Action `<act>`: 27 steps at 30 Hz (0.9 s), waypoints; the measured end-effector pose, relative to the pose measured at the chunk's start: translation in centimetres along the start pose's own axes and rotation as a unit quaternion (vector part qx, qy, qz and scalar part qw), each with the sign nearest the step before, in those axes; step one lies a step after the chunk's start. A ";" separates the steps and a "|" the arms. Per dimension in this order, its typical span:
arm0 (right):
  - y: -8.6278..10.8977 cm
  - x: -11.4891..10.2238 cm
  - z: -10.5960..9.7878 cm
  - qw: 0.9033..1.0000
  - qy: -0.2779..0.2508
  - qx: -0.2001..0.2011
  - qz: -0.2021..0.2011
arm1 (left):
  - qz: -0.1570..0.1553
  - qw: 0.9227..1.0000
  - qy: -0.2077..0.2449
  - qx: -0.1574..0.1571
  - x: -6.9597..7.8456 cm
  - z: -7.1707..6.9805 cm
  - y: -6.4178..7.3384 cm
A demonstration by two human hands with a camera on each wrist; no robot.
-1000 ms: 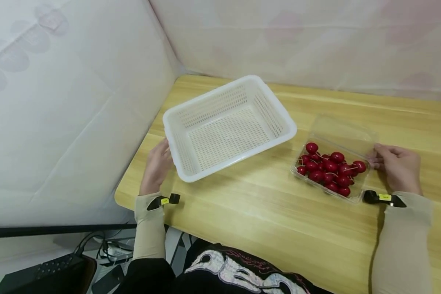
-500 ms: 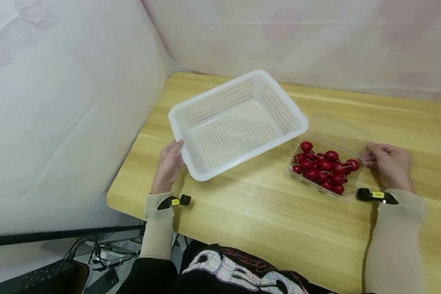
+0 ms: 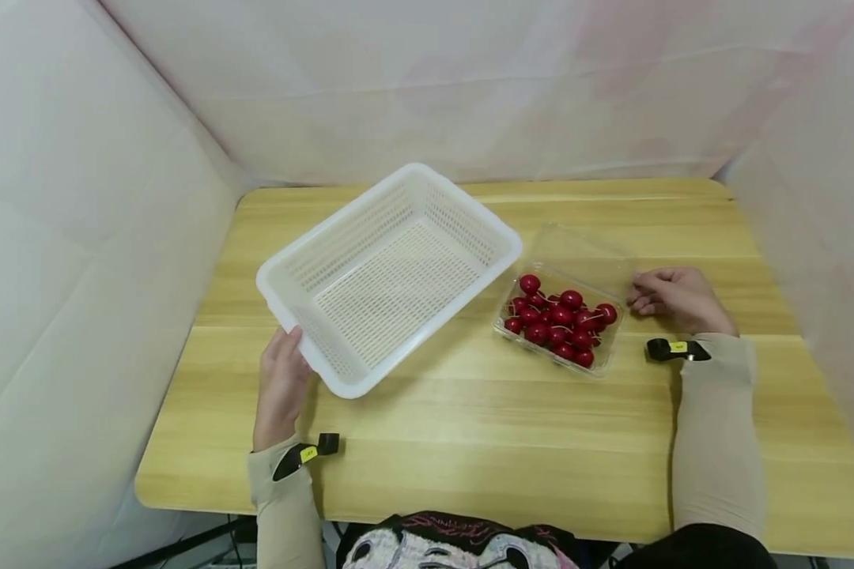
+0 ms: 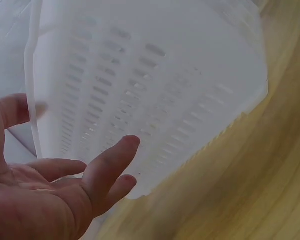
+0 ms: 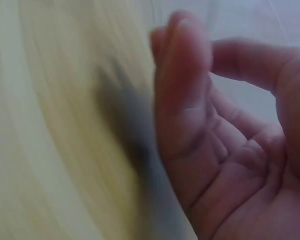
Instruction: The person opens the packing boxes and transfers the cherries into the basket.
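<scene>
My left hand (image 3: 281,383) grips the left end of a white perforated plastic basket (image 3: 391,276), thumb over the rim. In the left wrist view, the other fingers spread under its slotted outer wall (image 4: 155,95). The basket is tilted, and nothing shows inside it. To its right, a clear plastic clamshell box (image 3: 603,357) stands with its lid (image 3: 580,251) folded back. Red cherries (image 3: 561,316) with pale stems lie in the box. Beside its right edge is my right hand (image 3: 679,300), fingers loosely bent; the right wrist view shows nothing held in it (image 5: 225,145).
Both things are over a light wooden table (image 3: 498,450) with rounded corners. Pale cloth walls (image 3: 427,95) close off the back and both sides. Each wrist carries a small black camera (image 3: 327,444). My black printed shirt (image 3: 470,545) is at the front edge.
My left hand's thumb has come over the rim, and the basket is more tilted. My right hand has drawn slightly off the box. The head view has turned right, shifting everything leftward.
</scene>
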State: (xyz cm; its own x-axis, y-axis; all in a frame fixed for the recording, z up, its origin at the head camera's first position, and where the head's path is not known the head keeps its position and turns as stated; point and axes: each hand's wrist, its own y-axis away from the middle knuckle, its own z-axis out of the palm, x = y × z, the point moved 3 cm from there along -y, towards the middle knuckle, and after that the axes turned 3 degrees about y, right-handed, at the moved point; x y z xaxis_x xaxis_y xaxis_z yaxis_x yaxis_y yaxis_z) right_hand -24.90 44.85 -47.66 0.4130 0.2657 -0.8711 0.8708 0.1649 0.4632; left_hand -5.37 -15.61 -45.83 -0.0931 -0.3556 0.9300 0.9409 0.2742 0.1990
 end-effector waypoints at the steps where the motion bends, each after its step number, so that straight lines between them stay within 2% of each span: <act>1: 0.1 -0.2 -0.3 0.999 0.034 -0.002 -0.003 | 0.004 1.000 0.004 -0.002 -0.1 0.0 0.0; 2: 0.2 -0.3 -0.7 0.997 0.071 0.001 -0.006 | 0.009 1.000 0.006 -0.004 -0.3 0.1 0.0; 4: 0.7 -0.9 -1.5 0.987 0.160 0.018 -0.028 | 0.017 1.000 0.009 -0.011 -0.6 0.4 -0.2; 7: 2.3 -2.1 -2.2 0.962 0.258 0.065 -0.068 | 0.019 1.000 0.002 -0.013 -1.4 0.8 -0.4; 9: 3.9 -3.1 -2.0 0.941 0.310 0.093 -0.098 | 0.014 1.000 -0.010 -0.010 -2.0 0.9 -0.4; 10: 4.8 -3.6 -1.5 0.935 0.322 0.101 -0.110 | 0.010 1.000 -0.016 -0.008 -2.4 1.0 -0.4; 12: 6.5 -4.8 -0.1 0.914 0.366 0.101 -0.141 | 0.000 1.000 -0.026 -0.007 -3.1 1.1 -0.4; 15: 8.5 -6.4 2.9 0.882 0.427 0.080 -0.185 | -0.008 0.999 -0.036 -0.009 -4.2 1.3 -0.3; 17: 9.2 -7.1 5.1 0.867 0.451 0.056 -0.205 | -0.007 0.999 -0.041 -0.008 -4.7 1.4 -0.4; 19: 9.3 -7.3 7.3 0.860 0.465 0.024 -0.212 | -0.005 0.999 -0.039 -0.006 -5.1 1.4 -0.4; 23: 8.5 -7.1 11.0 0.853 0.473 -0.046 -0.217 | 0.008 0.999 -0.037 0.000 -5.6 1.2 -0.4; 27: 7.6 -7.0 13.3 0.840 0.491 -0.074 -0.221 | 0.025 0.999 -0.041 0.005 -5.6 1.0 -0.6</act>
State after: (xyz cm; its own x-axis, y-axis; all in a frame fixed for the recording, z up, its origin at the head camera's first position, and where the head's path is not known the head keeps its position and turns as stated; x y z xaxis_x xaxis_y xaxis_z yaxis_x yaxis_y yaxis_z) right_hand -17.57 31.62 -40.22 -0.4231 0.7904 -0.4429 0.8085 0.5500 0.2091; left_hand -5.75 -12.84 -50.86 -0.0726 -0.2665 0.9611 0.9418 0.2987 0.1539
